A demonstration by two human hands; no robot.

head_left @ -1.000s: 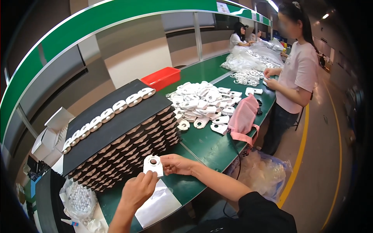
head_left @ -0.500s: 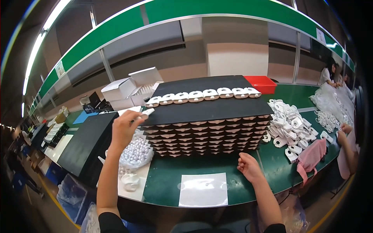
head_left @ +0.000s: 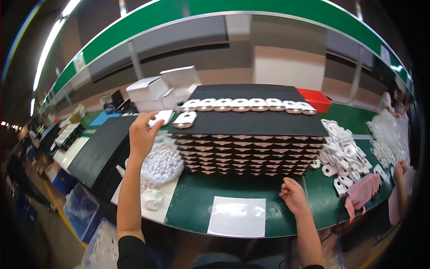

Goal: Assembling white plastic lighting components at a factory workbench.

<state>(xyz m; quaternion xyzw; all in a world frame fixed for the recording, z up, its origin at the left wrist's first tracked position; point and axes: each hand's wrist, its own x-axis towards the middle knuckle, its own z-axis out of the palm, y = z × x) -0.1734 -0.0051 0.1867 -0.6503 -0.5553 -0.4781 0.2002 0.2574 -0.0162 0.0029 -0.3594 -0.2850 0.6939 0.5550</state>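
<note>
My left hand (head_left: 144, 134) is raised at the left end of a tall layered stack, its thumb and forefinger apart and nothing between them. Just right of its fingertips, a white plastic part with a round hole (head_left: 185, 119) lies on the stack's top black sheet (head_left: 251, 123). Behind that part runs a row of similar white parts (head_left: 240, 104). My right hand (head_left: 294, 195) is curled low over the green table, in front of the stack's right side; whatever its fingers may hold is hidden. Below the left hand sits a plastic bag of small white balls (head_left: 163, 161).
A heap of white parts (head_left: 342, 148) lies right of the stack, near a pink cloth (head_left: 362, 195). A red bin (head_left: 315, 99) and an open white box (head_left: 150, 93) stand behind. A white sheet (head_left: 237, 216) lies in front. Another person's hand (head_left: 400, 170) is at far right.
The white part my left hand held now lies on the top sheet, and the fingers have let go and drawn slightly away. My right hand stays low and curled. The whole view has shifted slightly.
</note>
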